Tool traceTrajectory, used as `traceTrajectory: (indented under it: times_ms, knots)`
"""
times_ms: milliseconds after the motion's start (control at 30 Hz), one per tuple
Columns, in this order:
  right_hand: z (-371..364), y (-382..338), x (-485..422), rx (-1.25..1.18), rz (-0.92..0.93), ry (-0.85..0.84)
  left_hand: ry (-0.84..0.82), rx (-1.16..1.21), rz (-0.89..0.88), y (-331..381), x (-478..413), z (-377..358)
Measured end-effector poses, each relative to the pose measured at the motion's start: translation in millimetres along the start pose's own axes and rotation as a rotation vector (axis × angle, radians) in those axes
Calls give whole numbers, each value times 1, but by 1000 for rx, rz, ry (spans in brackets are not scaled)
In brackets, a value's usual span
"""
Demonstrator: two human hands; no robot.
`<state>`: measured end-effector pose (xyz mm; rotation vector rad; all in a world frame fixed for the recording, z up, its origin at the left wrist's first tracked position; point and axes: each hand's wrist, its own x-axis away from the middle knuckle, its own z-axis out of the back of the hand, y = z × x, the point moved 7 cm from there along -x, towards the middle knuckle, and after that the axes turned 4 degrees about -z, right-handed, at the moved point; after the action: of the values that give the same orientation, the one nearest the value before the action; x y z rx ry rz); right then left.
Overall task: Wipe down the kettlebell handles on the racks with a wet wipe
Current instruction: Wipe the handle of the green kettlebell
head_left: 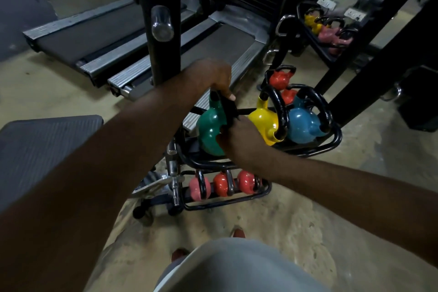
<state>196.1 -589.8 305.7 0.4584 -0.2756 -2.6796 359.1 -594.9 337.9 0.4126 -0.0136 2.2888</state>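
My left hand [213, 78] grips the top of the green kettlebell's [209, 130] black handle [226, 111], fingers curled round it. My right hand [239, 141] curls round the handle lower down. I cannot tell if a wipe is under it. The green kettlebell sits at the left end of the rack's [331, 143] top shelf, beside 1 yellow kettlebell [263, 123].

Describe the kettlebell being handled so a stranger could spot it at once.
Find the black two-tier rack near the treadmills. Three large kettlebells line its upper tier. Ours is the leftmost, the green kettlebell, beside a yellow one and a blue one; the left hand and right hand grip its handle.
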Motion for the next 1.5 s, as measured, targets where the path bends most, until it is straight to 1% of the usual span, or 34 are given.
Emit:
traceTrajectory:
  times_ms: [33,67,133,200,267,367,400,500,567,600,633,700,767,833,867,933,1000,1067,1100,1167,1200,1267,1333,1433,1500]
  knots:
    - [1,0,8,86,101,20,1,8,-1,0,0,0]
    - [1,5,21,118,175,56,-5,20,0,1,-1,-1]
    - [0,26,47,108,234,134,2,21,2,1,0,1]
    - [2,33,59,37,153,227,-12,26,2,1,0,0]
    - [-5,30,65,-9,52,285,-29,33,-1,3,-2,-1]
    - [-20,27,71,-135,-103,276,-35,36,-7,2,0,-1]
    - [-21,29,73,-236,-171,275,-35,37,-9,1,1,-2]
    - [-20,41,81,-615,-436,344,-16,49,-20,1,3,-2]
    - [-22,47,89,-771,-600,427,-10,45,-24,1,4,-2]
    - [-24,45,91,-800,-634,433,-7,43,-24,1,5,-2]
    - [-29,41,91,-795,-625,403,-2,45,-26,1,6,-2]
    - [-32,26,85,-666,-519,303,4,53,-27,0,5,-2]
    - [-30,18,73,-562,-412,280,9,59,-21,0,4,-3]
    - [-26,17,61,-521,-437,286,12,66,-14,-1,2,-4]
    - [-27,20,57,-528,-503,277,11,69,-10,-2,2,-4]
    - [-39,23,59,-623,-590,242,11,71,-6,-1,1,-3]
    - [-41,19,68,-592,-551,241,17,66,-14,-1,1,-3]
    - [-43,21,81,-669,-514,307,28,69,-22,-2,1,-3]
    - [-44,27,87,-756,-568,340,28,73,-26,-3,1,-4]
    - [-50,41,98,-958,-739,384,22,91,-24,-4,-1,-5]
    - [-54,47,100,-1040,-812,373,16,103,-19,-5,-1,-5]
    - [-65,56,92,-1229,-902,219,13,119,-16,-4,-1,-5]
    - [-74,69,67,-1398,-918,68,11,125,-17,-3,-1,-4]
    - [-77,83,31,-1706,-919,-88,16,122,-14,-3,1,-3]
    - [-82,80,24,-1810,-876,-233,27,122,-12,-3,2,-1]
